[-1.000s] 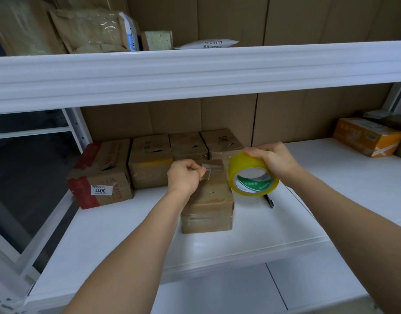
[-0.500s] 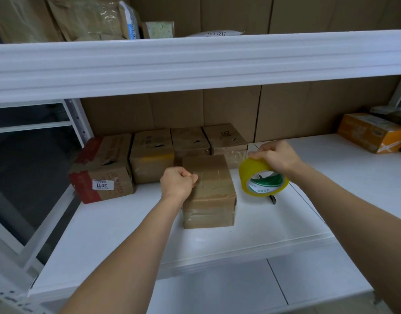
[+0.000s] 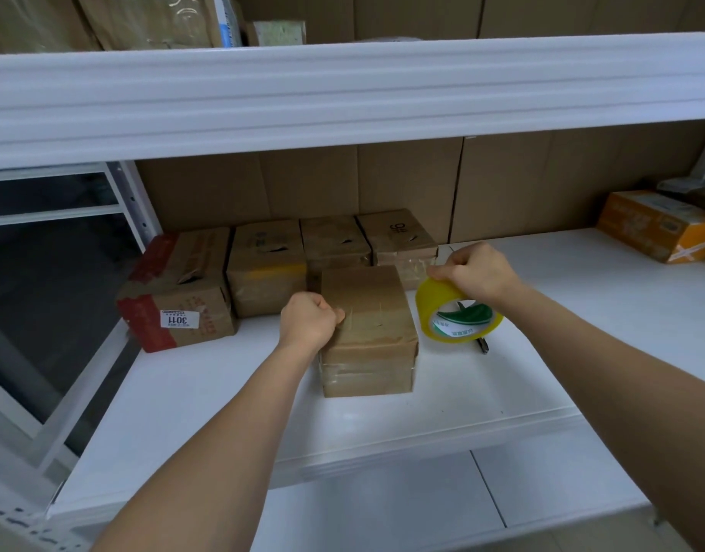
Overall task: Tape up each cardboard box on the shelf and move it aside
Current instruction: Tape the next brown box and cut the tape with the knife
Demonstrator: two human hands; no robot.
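Seen from above a white shelf (image 3: 502, 396): a small cardboard box (image 3: 369, 332) standing alone near the middle of the shelf, a little in front of a row of four other boxes (image 3: 299, 253) lined up against the cardboard back wall. Left hand (image 3: 309, 322) curled into a fist against the left top edge of the small box, thumb and fingers apparently pinching the end of a clear tape strip (image 3: 359, 318) laid across the lid. Right hand (image 3: 476, 272) gripping the top of a yellow tape roll (image 3: 458, 314), raised just to the right of the box, green-and-white core label facing the camera. Partly hidden under the roll, a dark pen-like object (image 3: 482, 346) lying on the shelf; too small to identify. Leftmost in the back row, a larger box with red edges (image 3: 175, 288) carrying a white sticker (image 3: 179, 318) marked 3011, printed upside down. Far right on the same shelf, well apart from the rest, an orange box (image 3: 657, 225). Above, on the upper shelf (image 3: 343, 89), brown paper parcels (image 3: 143, 19).
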